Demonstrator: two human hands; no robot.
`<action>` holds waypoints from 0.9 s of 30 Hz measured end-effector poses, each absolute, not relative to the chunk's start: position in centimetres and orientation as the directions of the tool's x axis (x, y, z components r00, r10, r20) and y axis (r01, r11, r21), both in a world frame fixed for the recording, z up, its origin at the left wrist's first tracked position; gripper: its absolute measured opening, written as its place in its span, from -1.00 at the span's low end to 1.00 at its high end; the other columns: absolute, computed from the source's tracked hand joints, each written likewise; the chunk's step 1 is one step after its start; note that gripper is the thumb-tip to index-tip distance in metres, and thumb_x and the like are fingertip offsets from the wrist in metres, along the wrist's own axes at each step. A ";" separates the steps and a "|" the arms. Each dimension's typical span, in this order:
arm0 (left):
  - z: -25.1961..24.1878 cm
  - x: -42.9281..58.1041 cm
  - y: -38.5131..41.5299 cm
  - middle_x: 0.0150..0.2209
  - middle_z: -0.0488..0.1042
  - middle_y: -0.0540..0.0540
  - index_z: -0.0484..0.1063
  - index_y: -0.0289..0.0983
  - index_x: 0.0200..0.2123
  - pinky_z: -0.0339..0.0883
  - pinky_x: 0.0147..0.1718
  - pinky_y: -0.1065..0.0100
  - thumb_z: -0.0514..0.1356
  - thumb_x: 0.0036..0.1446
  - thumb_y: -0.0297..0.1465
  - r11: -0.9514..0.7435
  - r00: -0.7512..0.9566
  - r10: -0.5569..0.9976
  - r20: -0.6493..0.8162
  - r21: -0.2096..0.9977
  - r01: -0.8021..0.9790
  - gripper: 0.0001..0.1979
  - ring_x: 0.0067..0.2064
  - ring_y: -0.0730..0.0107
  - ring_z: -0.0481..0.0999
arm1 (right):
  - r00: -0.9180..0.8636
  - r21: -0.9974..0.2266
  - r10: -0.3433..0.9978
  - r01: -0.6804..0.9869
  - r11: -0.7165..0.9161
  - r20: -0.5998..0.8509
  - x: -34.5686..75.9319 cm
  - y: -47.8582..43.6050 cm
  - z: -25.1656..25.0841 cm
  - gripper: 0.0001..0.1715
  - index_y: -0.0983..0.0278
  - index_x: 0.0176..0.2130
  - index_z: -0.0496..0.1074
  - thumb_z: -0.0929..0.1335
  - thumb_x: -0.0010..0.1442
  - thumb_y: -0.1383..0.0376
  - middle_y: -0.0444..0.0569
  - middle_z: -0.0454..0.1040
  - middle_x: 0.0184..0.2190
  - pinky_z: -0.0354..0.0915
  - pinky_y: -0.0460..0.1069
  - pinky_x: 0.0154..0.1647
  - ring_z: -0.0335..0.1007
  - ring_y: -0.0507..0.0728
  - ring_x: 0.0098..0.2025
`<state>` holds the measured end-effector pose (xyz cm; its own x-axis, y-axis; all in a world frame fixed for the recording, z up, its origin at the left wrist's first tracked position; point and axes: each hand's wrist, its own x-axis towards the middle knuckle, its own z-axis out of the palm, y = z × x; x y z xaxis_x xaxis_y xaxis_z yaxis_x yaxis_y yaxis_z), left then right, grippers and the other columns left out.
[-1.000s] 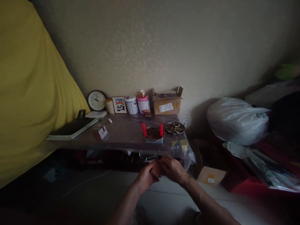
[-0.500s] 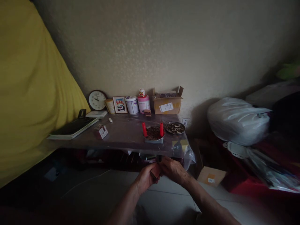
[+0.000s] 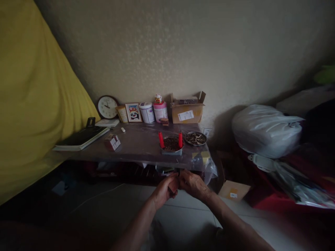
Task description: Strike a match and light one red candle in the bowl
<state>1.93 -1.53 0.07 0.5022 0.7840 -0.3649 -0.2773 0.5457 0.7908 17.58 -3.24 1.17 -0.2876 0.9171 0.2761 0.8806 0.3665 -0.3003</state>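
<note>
Just in front of the table's near edge, my left hand (image 3: 164,190) is closed around a small reddish-brown matchbox (image 3: 173,187). My right hand (image 3: 193,183) is pinched against the box's far right side; whatever its fingertips hold is hidden. Beyond the hands, a round tin of dark grains (image 3: 172,143) stands on the table with a red candle (image 3: 161,139) at its left and another red candle (image 3: 180,139) at its right. Neither candle shows a flame. To the right lies a round metal dish (image 3: 188,142) with several thin matchsticks (image 3: 197,138) in it.
Along the wall stand a clock (image 3: 107,107), a framed panda picture (image 3: 134,113), a white canister (image 3: 147,112), a pink canister (image 3: 160,111) and an open cardboard box (image 3: 187,114). A block of small boxes (image 3: 112,142) sits left on the table (image 3: 138,143). White bags (image 3: 267,130) are right.
The view has tilted down slightly, so the table sits a little higher in it. Both hands stay together at the matchbox, with the right fingers shifted slightly.
</note>
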 end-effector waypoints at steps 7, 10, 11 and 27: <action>-0.3 1.7 -1.2 -0.47 0.47 0.00 0.34 -0.20 -0.07 0.00 -0.67 0.44 0.10 0.02 -0.28 0.503 0.471 0.815 -0.337 0.815 -0.288 -0.64 -0.64 0.49 0.35 | -0.235 -0.340 0.932 0.883 0.324 0.277 17.8 -3.1 1.8 -0.92 0.28 -0.37 0.29 0.23 0.14 0.40 -0.09 0.42 -0.46 0.13 -0.12 -0.44 0.33 0.02 -0.45; 0.0 1.7 -1.2 -0.48 0.47 0.01 0.34 -0.20 -0.08 -0.01 -0.68 0.45 0.08 0.03 -0.29 0.509 0.465 0.815 -0.346 0.811 -0.288 -0.65 -0.65 0.51 0.33 | -0.248 -0.392 0.927 0.852 0.347 0.280 17.8 -3.2 2.4 -0.90 0.28 -0.37 0.31 0.23 0.11 0.44 -0.08 0.41 -0.43 0.17 -0.12 -0.40 0.33 0.02 -0.42; 0.1 1.7 -1.3 -0.48 0.46 0.02 0.35 -0.19 -0.09 -0.01 -0.68 0.46 0.08 0.03 -0.29 0.511 0.463 0.815 -0.349 0.809 -0.290 -0.67 -0.65 0.52 0.33 | -0.261 -0.407 0.922 0.838 0.363 0.286 17.8 -3.2 2.4 -0.88 0.28 -0.37 0.32 0.23 0.10 0.46 -0.08 0.41 -0.42 0.18 -0.12 -0.38 0.33 0.02 -0.41; 0.8 1.9 -1.8 -0.53 0.47 -0.05 0.43 -0.27 -0.26 0.02 -0.69 0.45 0.06 0.07 -0.29 0.541 0.543 0.775 -0.324 0.784 -0.304 -0.76 -0.64 0.50 0.32 | -0.116 -0.857 0.969 0.452 0.248 0.219 17.3 -3.3 3.0 -0.86 0.27 -0.36 0.45 0.30 0.07 0.30 -0.10 0.46 -0.43 0.28 -0.10 -0.38 0.37 0.04 -0.39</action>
<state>1.90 -1.76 0.81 0.5427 0.7751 -0.3235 -0.3044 0.5405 0.7843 17.28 -3.34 2.98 -0.1159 0.9688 0.2192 0.4522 0.2479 -0.8568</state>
